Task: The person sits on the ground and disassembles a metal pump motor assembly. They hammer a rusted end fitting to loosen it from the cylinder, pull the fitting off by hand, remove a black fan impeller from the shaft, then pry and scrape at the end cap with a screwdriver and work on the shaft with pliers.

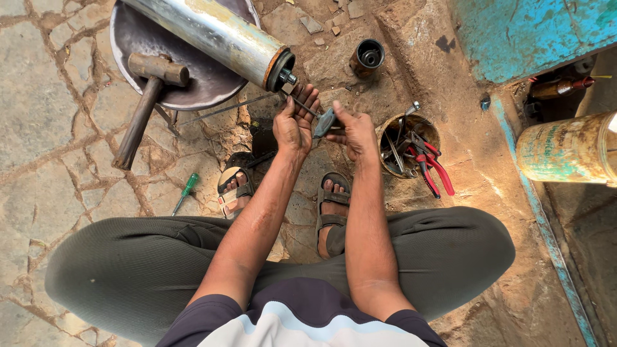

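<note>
I am squatting on a cracked stone floor. A long metal cylinder point(215, 33) lies across a round metal pan point(135, 38), its dark end cap toward me. My left hand point(294, 119) is raised just below that end, fingers curled around a small nut-like part and a thin rod. My right hand point(355, 132) is closed on a grey plier-like tool point(323, 123) whose tip reaches toward my left hand. What the tool's jaws grip is hidden by my fingers.
A hammer point(144, 103) leans on the pan's rim. A green-handled screwdriver point(186, 191) lies at left. A tin point(398, 144) holds red-handled pliers and other tools. A dark cylindrical part point(367, 58) stands behind; a rusty can point(565, 149) and a blue metal box point(527, 32) are at right.
</note>
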A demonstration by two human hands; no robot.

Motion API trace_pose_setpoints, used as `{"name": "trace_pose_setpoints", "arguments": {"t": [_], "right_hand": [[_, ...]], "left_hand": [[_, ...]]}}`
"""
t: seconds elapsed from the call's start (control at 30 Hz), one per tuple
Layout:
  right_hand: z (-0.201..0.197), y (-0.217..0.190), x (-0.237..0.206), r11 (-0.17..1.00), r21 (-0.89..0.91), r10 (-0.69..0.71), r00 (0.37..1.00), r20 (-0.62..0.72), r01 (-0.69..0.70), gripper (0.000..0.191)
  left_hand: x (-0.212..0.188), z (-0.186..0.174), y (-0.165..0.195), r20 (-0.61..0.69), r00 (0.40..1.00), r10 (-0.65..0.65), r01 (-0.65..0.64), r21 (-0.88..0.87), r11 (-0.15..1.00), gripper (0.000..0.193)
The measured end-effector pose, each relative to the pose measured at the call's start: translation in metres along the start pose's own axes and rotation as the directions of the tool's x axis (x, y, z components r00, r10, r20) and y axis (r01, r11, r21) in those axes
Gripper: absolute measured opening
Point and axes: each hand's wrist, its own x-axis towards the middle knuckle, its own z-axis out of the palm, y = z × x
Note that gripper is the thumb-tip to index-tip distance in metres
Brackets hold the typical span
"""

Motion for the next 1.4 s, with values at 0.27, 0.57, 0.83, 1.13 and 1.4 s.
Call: {"name": "trace_pose_setpoints", "arguments": {"t": [0.27, 0.57, 0.83, 1.13, 1.4], "right_hand": [[-0.006, 0.009, 0.008, 0.907, 0.168, -0.418, 0.879, 0.231, 0.387, 0.039], [-0.004, 0.002, 0.005, 0.999, -0.033, 0.036, 0.998, -0.051, -0.038, 0.062], [-0.003, 0.01, 0.009, 0.959, 0.184, -0.249, 0.949, 0.196, 0.214, 0.039], [0.002, 0.004, 0.013, 0.864, 0.168, -0.47, 0.88, -0.071, 0.475, 0.029], [0.004, 0.003, 0.015, 0.623, -0.498, -0.701, 0.713, -0.013, 0.603, 0.015]], "left_hand": [[0.004, -0.005, -0.009, -0.266, 0.943, 0.198, -0.092, 0.363, 0.927, 0.025], [0.0, -0.004, -0.006, -0.055, 0.997, 0.052, -0.052, 0.0, 0.999, 0.036], [0.005, -0.007, -0.008, -0.241, 0.961, 0.138, -0.054, 0.325, 0.944, 0.023], [0.003, -0.015, -0.011, -0.123, 0.985, 0.118, -0.069, 0.347, 0.935, 0.019], [-0.004, -0.024, -0.03, 0.01, 0.995, 0.104, -0.093, 0.536, 0.839, 0.026]]}}
